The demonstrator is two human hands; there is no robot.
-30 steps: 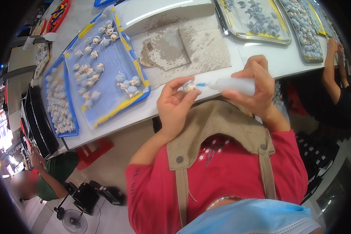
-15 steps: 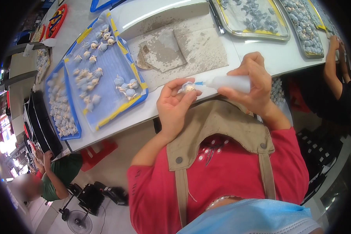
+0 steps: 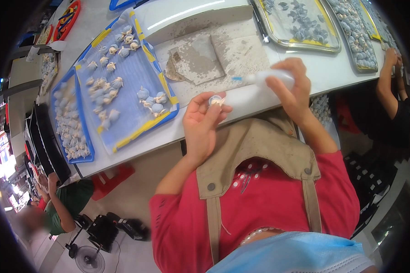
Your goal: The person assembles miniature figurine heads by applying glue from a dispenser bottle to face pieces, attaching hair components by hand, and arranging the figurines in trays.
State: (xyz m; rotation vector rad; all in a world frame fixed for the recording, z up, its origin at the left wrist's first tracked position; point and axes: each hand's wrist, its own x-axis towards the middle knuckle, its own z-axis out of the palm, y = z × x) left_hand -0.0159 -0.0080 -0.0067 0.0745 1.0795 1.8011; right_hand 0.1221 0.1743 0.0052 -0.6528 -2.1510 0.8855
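Between the thumb and fingers of my left hand (image 3: 201, 126) is a small cream-and-pale-blue figurine part (image 3: 217, 101), its hollow, cup-like side facing up. My right hand (image 3: 292, 88) is wrapped round a white squeeze bottle (image 3: 278, 78), which lies tilted nearly level. The bottle's blue nozzle tip (image 3: 237, 78) points left, above and to the right of the part, and is apart from it. Left of my hands, a blue tray (image 3: 172, 110) with yellow tape carries several similar small figures (image 3: 157, 108).
Behind my hands lies a stained cardboard piece (image 3: 241, 50). A metal tray (image 3: 300, 44) of grey-blue pieces stands at the back, beside a fuller tray (image 3: 361, 68). Another blue tray (image 3: 92, 152) is at far left. Co-workers sit at left (image 3: 66, 204) and right (image 3: 387, 100).
My right hand has drawn the bottle up and away, so its nozzle has left the figurine part. My left hand still holds the part, now with its hollow side turned more upward.
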